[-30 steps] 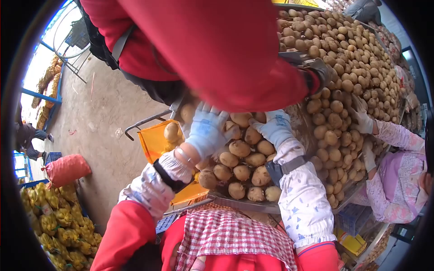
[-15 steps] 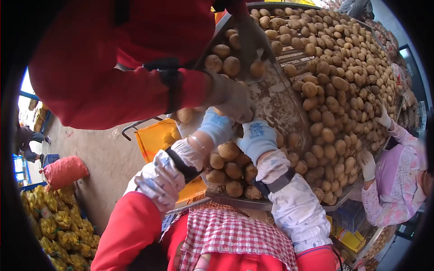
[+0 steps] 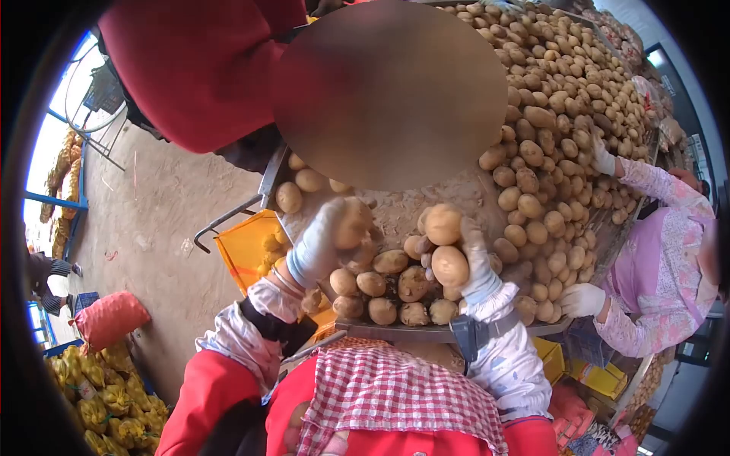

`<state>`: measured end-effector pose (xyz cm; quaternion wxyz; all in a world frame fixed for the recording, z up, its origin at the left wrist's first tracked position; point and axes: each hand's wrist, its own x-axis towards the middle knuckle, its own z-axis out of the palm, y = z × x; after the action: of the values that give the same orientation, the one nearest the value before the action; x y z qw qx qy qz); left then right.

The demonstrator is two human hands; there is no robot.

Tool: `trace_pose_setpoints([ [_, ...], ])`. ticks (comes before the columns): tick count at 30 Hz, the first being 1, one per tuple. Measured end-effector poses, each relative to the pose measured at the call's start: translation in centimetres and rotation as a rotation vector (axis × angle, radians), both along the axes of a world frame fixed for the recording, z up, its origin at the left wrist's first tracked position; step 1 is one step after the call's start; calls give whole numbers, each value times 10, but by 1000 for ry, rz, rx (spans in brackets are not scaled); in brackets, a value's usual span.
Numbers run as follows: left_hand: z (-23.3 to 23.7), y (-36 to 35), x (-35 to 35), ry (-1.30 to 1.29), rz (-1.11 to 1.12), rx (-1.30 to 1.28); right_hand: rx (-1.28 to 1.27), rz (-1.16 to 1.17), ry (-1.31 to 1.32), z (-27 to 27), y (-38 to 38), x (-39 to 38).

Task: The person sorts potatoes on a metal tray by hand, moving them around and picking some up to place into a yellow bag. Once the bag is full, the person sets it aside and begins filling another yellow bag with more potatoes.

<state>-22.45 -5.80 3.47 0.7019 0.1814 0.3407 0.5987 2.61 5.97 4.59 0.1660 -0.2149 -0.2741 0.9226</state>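
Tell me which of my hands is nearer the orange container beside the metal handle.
Left. The left hand is just right of the orange container in the picture; the right hand, holding potatoes, is farther right.

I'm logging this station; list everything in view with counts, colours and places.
Potatoes: too many to count, brown, mostly across the table
Table: one, grey, centre to upper right
Orange container: one, orange, left of table
Red sack: one, red, floor at left
Yellow bags: many, yellow, lower left
Blue crate: at least one, blue, lower right
Yellow container: at least one, yellow, lower right
Person in red: one, red, upper left
Person in pink: one, pink, right side
Checked apron: one, red and white, bottom centre
Left grip: one, pale glove, blurred, around potatoes, centre left
Right grip: one, pale glove, around potatoes, centre
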Motion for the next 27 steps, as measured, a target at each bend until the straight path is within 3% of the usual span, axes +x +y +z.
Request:
trace_pose_setpoints([
  [1, -10, 2, 10, -99, -62, 76, 9, -10, -1, -2, -7, 7],
  [3, 6, 8, 56, 716, 350, 353, -210, -298, -54, 19, -27, 4],
  [5, 4, 26, 92, 450, 350, 5, -219, -323, -74, 6, -36, 15],
  [6, 4, 32, 104, 266, 304, -21, -289, -443, -161, 2, -42, 12],
  [7, -3, 40, 120, 333, 337, -23, -359, -562, -246, 1, -45, 13],
  [12, -2, 38, 142, 527, 259, 60, -254, -578, -90, 13, -64, 45],
  [15, 15, 22, 144, 371, 228, 5, -232, -689, -175, 19, -69, 51],
  [16, 17, 19, 153, 369, 201, 86, -254, -550, -41, 0, -67, 73],
  [17, 18, 14, 162, 363, 171, 165, -262, -556, -28, 5, -71, 76],
  [18, 24, 7, 164, 336, -149, 92, -290, -543, -69, 17, -75, 77],
  [19, 14, 7, 175, 566, -154, 153, -316, -530, -113, 28, -79, 79],
  [21, 29, 6, 200, 649, -82, 226, -402, -634, -132, 28, -83, 89],
  [23, 22, 15, 227, 949, 184, 462, -446, -407, 420, 1, -83, 121],
  [24, 17, 22, 235, 1049, 189, 525, -333, -336, 420, -5, -82, 130],
  [25, 12, 26, 241, 1153, 195, 585, -326, -564, 146, -10, -88, 137],
  [27, 17, 27, 265, 1005, 67, 466, -594, -881, -88, 27, -92, 128],
])
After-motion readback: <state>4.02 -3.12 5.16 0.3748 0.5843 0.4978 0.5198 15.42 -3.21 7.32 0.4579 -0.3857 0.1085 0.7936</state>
